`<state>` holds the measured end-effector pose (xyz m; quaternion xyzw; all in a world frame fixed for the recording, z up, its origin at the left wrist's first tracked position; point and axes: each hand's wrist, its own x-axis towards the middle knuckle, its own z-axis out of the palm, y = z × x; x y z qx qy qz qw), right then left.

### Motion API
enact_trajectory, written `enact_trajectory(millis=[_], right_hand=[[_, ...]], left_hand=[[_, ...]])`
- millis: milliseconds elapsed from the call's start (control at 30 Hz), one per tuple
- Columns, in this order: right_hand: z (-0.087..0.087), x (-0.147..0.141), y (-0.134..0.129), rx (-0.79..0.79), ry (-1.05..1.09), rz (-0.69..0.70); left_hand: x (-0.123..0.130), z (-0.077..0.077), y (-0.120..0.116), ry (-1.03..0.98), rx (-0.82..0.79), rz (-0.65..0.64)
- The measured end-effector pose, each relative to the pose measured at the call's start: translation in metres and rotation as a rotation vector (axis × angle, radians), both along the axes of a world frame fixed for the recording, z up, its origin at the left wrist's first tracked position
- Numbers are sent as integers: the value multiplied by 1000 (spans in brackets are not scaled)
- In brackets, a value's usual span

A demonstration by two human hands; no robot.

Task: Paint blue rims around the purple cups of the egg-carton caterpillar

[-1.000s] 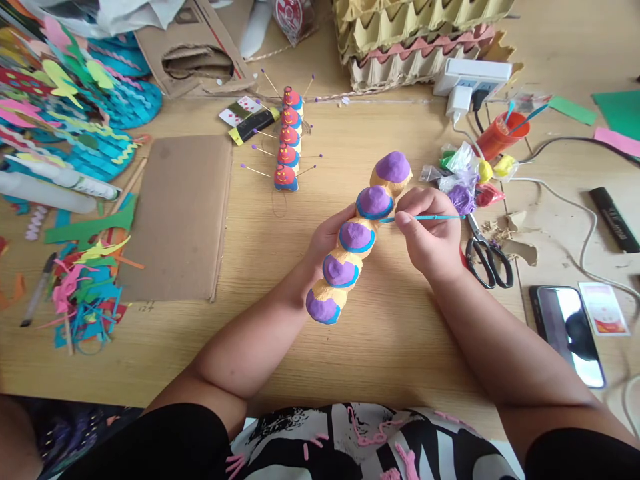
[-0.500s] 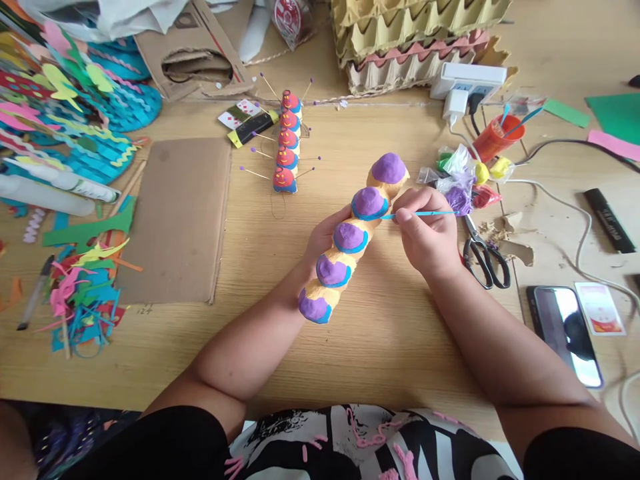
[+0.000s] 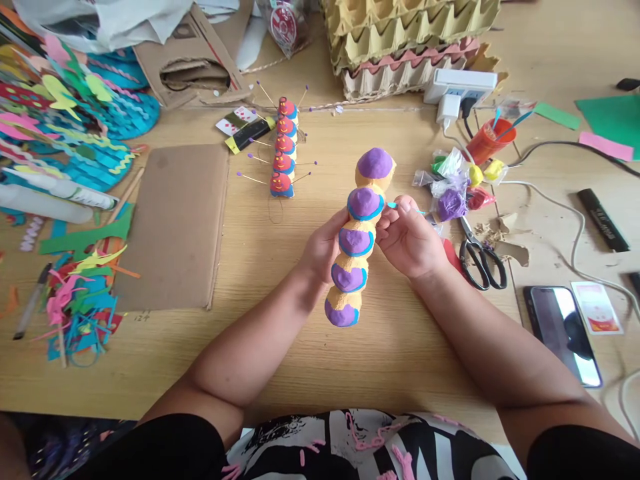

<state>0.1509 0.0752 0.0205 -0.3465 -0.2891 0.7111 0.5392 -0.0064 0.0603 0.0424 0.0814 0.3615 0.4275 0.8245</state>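
Observation:
My left hand [image 3: 323,248] is closed around the left side of an egg carton strip [image 3: 356,263], holding it above the table. Purple clay caps its row of several bumps; blue clay edges most of them, while the farthest bump shows only purple. My right hand [image 3: 413,239] is closed on a thin blue clay tool [image 3: 393,205], whose tip is beside the second bump from the far end; most of the tool is hidden by the fingers. Beyond stands a finished-looking caterpillar [image 3: 283,148] with red smiling faces, blue edges and purple-tipped sticks.
A cardboard sheet [image 3: 173,227] and paper scraps [image 3: 83,300] lie on the left. To the right are bagged clay [image 3: 453,202], scissors [image 3: 481,257], an orange cup [image 3: 491,141], a phone [image 3: 563,333] and cables. Egg trays [image 3: 410,47] are stacked at the back beside a power strip [image 3: 460,87].
The egg carton strip has turned from a slant to nearly straight away from me. My right hand has shifted slightly left and rolled, so the blue tool shows less.

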Motion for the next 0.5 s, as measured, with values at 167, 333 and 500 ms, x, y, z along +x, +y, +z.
enact_trajectory(millis=[167,333,500], right_hand=[[0,0,1,22,2,-28],[0,0,0,9,-5,-16],[-1,-1,0,-27,39,-6]], left_hand=[[3,-11,-1,90,89,4],[3,-13,1,94,42,-11],[3,-14,0,85,77,-22]])
